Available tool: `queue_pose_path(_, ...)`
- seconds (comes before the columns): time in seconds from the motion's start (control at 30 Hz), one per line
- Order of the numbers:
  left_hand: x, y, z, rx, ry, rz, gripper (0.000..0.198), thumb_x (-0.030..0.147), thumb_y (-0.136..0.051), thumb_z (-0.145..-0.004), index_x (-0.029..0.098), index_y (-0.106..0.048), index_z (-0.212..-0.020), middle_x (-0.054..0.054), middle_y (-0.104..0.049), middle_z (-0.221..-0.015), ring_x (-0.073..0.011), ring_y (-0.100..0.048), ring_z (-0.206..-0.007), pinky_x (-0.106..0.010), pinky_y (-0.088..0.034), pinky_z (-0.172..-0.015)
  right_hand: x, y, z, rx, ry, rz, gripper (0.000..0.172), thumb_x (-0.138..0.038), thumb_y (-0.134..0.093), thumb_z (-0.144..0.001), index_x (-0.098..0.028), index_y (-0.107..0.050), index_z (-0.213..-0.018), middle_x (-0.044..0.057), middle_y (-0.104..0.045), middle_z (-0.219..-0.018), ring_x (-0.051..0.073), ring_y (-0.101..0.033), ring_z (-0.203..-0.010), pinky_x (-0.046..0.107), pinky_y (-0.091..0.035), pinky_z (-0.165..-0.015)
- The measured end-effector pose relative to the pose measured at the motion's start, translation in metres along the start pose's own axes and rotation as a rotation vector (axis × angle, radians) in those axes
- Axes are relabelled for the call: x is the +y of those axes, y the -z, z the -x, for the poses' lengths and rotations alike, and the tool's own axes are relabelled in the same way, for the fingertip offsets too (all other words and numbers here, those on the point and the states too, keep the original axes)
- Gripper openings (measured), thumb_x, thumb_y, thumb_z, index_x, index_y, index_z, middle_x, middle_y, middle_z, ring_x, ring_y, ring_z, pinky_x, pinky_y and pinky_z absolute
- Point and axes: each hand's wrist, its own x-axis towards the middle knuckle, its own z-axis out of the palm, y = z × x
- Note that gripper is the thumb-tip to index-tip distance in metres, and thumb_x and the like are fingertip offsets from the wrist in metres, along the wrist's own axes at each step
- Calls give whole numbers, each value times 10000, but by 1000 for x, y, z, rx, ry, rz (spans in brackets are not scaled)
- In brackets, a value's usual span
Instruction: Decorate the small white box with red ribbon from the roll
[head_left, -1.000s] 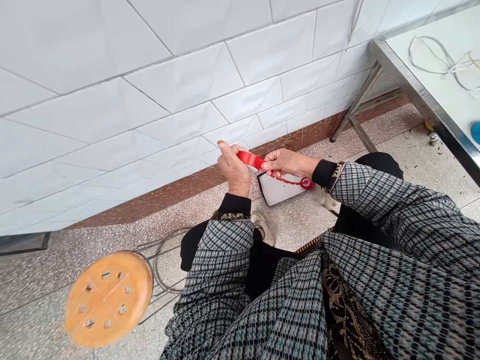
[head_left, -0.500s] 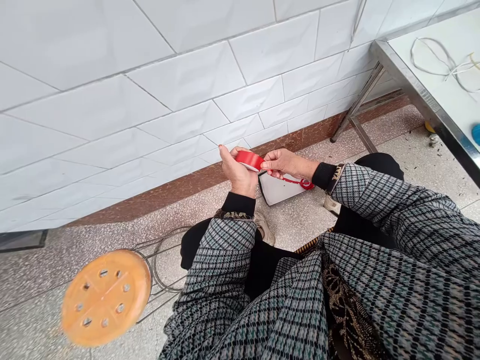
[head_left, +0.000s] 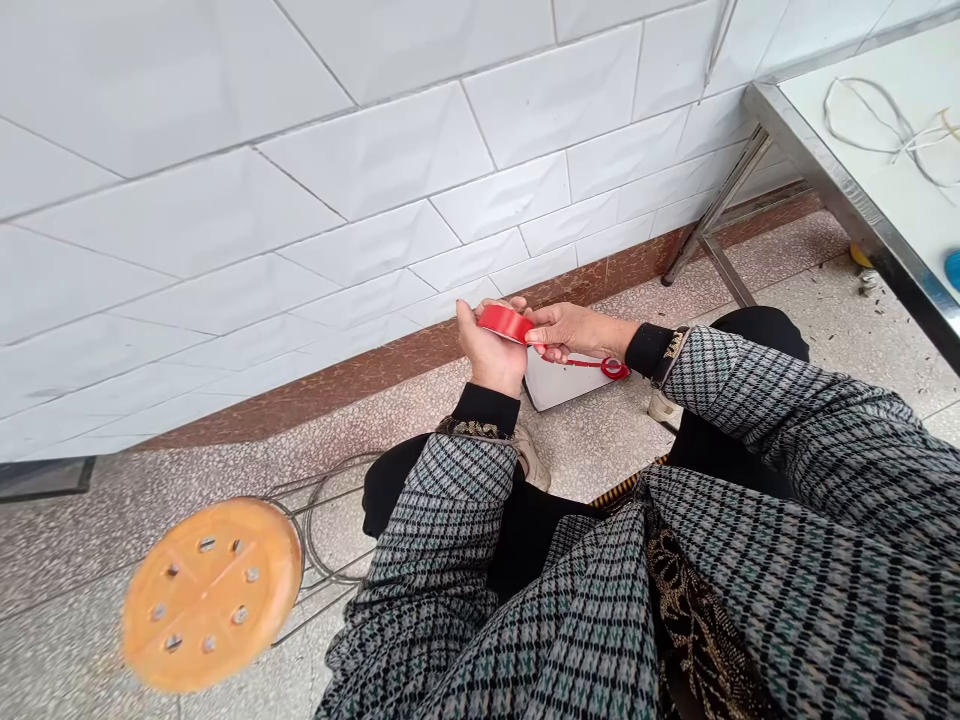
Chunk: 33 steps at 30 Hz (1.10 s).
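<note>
A roll of glossy red ribbon (head_left: 504, 322) rests in my left hand (head_left: 491, 355), the fingers curled behind it and the thumb raised at its left side. My right hand (head_left: 574, 330) is closed at the roll's right edge, thumb and fingers pinching the ribbon there. Beneath the right hand a narrow red strip runs rightward to a small red coil (head_left: 615, 368). Behind that strip, low by the floor, is a white flat-topped object (head_left: 562, 385) with a dark edge, partly hidden by my hands.
An orange round stool (head_left: 212, 595) with holes and thin metal legs stands at lower left. To the right is a metal-edged table (head_left: 832, 165) with a loose white cable (head_left: 904, 135) on it. A white tiled wall (head_left: 375, 150) rises in front. My shoes and knees frame the floor below.
My left hand and the ribbon roll have shifted slightly right, and the left fingertips now show beyond the roll. The right hand stays at the roll's edge, nearly in place.
</note>
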Motion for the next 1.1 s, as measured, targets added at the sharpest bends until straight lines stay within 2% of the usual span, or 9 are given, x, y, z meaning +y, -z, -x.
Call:
queue_pose_path(0.13,-10,3,-3,9,44,64,637,810,-441,-912,247,-287,-655,1,-461,-575,-206,-688,-746,-359,-550,-768,6,6,-3,-46,13,-29,216,-177,-697,-1003,-150,-585,-820,-35,-616,-619,49,-500,-438,146,-417,-418)
queue_pose_path(0.37,-8,-4,2,213,181,416,480,549,-335,-1050,245,-393,-682,8,-490,-550,-199,-735,-740,-322,-548,-751,20,12,-10,-68,28,-75,394,-404,-856,-893,-162,-569,-777,-45,-588,-621,50,-508,-472,136,-409,-421)
queue_pose_path(0.6,-13,-6,-2,266,280,361,518,695,-418,-1012,239,-470,-773,8,-527,-609,-194,-666,-628,-317,-517,-641,26,23,-11,-98,45,-74,498,-523,-916,-783,-150,-587,-766,-43,-593,-616,50,-523,-463,143,-431,-418)
queue_pose_path(0.7,-20,-2,-10,278,151,241,497,695,-550,-963,235,-510,-778,8,-532,-631,-161,-597,-584,-298,-492,-606,23,25,-10,-91,35,-116,474,-486,-922,-792,-141,-598,-790,-39,-606,-646,40,-501,-466,137,-414,-409)
queue_pose_path(0.77,-19,0,-13,221,12,114,489,690,-608,-936,228,-561,-782,-5,-571,-670,-150,-587,-598,-290,-486,-606,18,25,-8,-83,27,-157,465,-457,-938,-781,-134,-605,-814,-39,-608,-664,33,-488,-470,131,-404,-409)
queue_pose_path(0.9,-2,6,-14,20,-332,-214,575,764,-511,-948,220,-652,-827,-42,-661,-761,-174,-647,-719,-314,-530,-713,7,23,-4,-86,-7,-199,503,-448,-980,-717,-120,-623,-854,-46,-598,-653,36,-497,-472,130,-403,-411)
queue_pose_path(1.0,14,13,-11,-237,-574,-512,635,763,-393,-991,225,-661,-787,-72,-704,-826,-199,-671,-822,-360,-538,-826,2,23,-2,-100,-18,-212,503,-435,-987,-707,-119,-628,-861,-45,-604,-659,39,-511,-481,128,-410,-416)
queue_pose_path(1.03,17,14,-11,-324,-640,-614,634,758,-399,-990,226,-653,-760,-75,-700,-817,-201,-659,-813,-368,-530,-832,2,22,-1,-109,-24,-208,494,-426,-988,-707,-120,-628,-853,-43,-608,-661,41,-515,-483,129,-412,-416)
queue_pose_path(1.1,19,17,-11,-392,-731,-774,623,748,-420,-983,230,-617,-701,-68,-663,-746,-194,-611,-741,-369,-506,-790,2,21,-1,-121,-38,-188,461,-399,-981,-724,-123,-624,-816,-37,-617,-662,43,-511,-476,135,-417,-411)
